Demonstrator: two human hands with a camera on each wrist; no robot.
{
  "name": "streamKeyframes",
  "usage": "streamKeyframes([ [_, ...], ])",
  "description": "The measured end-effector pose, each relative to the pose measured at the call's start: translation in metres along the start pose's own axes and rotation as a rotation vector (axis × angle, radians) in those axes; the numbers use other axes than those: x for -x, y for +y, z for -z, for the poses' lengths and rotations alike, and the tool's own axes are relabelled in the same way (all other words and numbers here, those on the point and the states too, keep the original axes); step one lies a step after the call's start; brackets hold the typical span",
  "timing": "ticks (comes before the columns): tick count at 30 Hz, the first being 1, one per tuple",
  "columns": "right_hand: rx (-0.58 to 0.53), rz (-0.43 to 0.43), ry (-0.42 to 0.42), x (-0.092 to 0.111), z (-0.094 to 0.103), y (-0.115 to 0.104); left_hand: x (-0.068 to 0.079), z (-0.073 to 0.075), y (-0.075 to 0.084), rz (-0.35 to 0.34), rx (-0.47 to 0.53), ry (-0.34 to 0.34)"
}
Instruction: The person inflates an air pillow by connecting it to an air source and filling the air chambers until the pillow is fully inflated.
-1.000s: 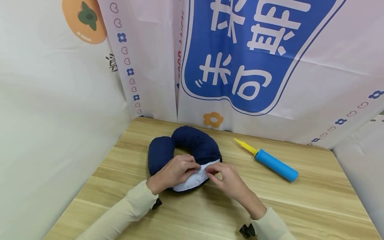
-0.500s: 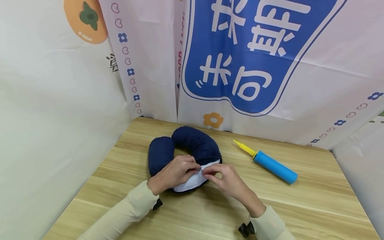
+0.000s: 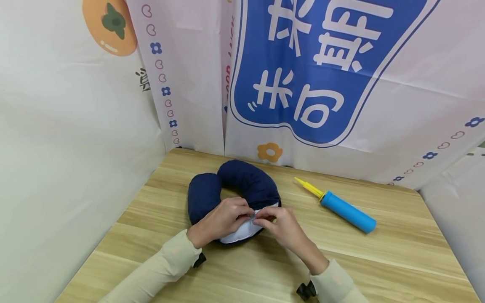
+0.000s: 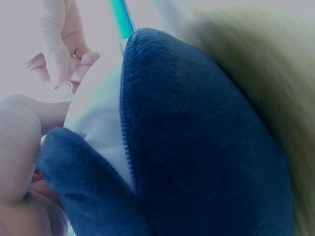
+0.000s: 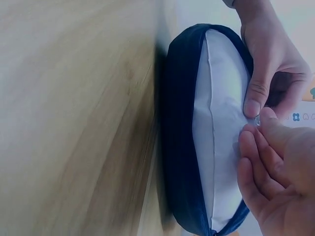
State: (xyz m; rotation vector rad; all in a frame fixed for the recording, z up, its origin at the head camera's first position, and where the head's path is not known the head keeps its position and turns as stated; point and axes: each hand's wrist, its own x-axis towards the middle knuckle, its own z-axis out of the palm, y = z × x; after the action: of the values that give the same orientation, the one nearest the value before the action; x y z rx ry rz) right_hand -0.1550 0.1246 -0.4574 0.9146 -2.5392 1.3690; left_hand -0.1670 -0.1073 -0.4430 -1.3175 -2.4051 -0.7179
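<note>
A navy U-shaped neck pillow [image 3: 248, 179] lies on the table, its zipper [image 4: 124, 118] spread apart over a white inner lining [image 5: 224, 142]. From the left, my left hand [image 3: 227, 216] reaches across the pillow and pinches the base of a small clear valve [image 5: 257, 119] on the white lining. Opposite it, my right hand [image 3: 284, 227] has thumb and forefinger on that same valve, the fingertips of both hands nearly meeting. In the right wrist view the other right fingers are bent beside the lining. Much of the valve is hidden by the fingertips.
A blue hand pump [image 3: 347, 211] with a yellow nozzle lies to the right of the pillow on the wooden table [image 3: 386, 252]. Printed white sheets [image 3: 197, 84] hang behind the table and along its sides.
My right hand has moved slightly left, bringing its fingertips from beside the valve onto it. The left hand keeps its pinch, and the pillow lies where it was.
</note>
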Motion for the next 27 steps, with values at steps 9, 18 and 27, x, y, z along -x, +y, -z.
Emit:
streamKeyframes([
  [9, 0.052, 0.039, 0.044, 0.002, -0.007, -0.001, 0.001, 0.002, 0.003, 0.101, 0.131, -0.012],
  [18, 0.034, 0.056, 0.100, 0.007, -0.018, -0.005, 0.004, 0.003, 0.006, 0.203, 0.214, -0.001],
  [27, 0.094, 0.062, 0.242, 0.009, -0.032, -0.009, 0.004, 0.001, 0.008, 0.244, 0.229, 0.012],
])
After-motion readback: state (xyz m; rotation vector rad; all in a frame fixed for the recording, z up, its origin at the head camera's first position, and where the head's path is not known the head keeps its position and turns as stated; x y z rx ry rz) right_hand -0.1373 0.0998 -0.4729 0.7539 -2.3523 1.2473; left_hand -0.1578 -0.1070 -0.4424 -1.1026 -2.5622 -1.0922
